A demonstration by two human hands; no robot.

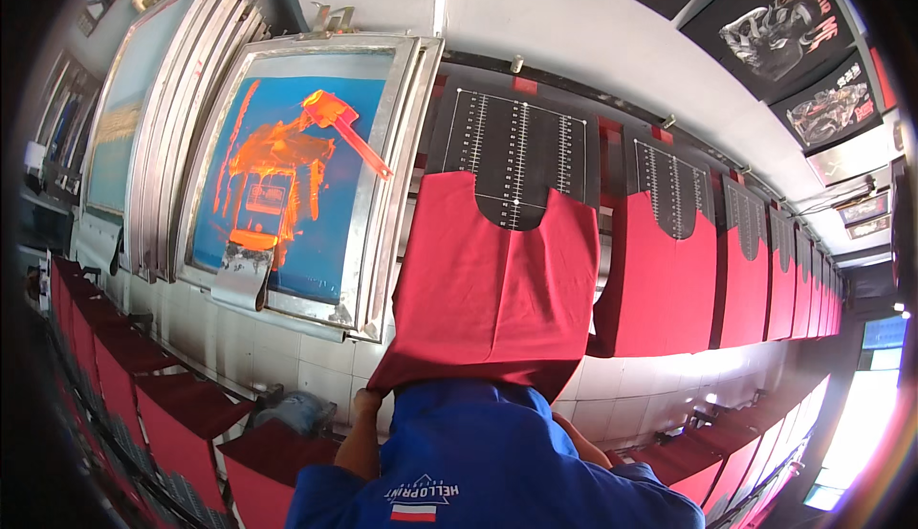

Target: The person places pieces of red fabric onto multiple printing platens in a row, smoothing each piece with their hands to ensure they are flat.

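Observation:
A red cut garment panel (pixel 492 290) with a scooped neck lies over a black printing board (pixel 497 137) marked with white ruler lines. Its wide lower edge hangs toward my body and shows soft creases. My left hand (pixel 367 403) is closed on the panel's lower left corner. On the other side, my right forearm (pixel 581 441) reaches toward the lower right corner. The fingers of my right hand are hidden by the cloth and my blue shirt, so their grip does not show.
To the left, a metal-framed printing screen (pixel 368 175) holds orange ink and an orange spatula (pixel 349 132). More framed screens (pixel 163 127) lean beside it. Several boards with red panels (pixel 665 290) run off to the right. Another row of red panels (pixel 191 390) stands behind me, across the tiled floor (pixel 320 366).

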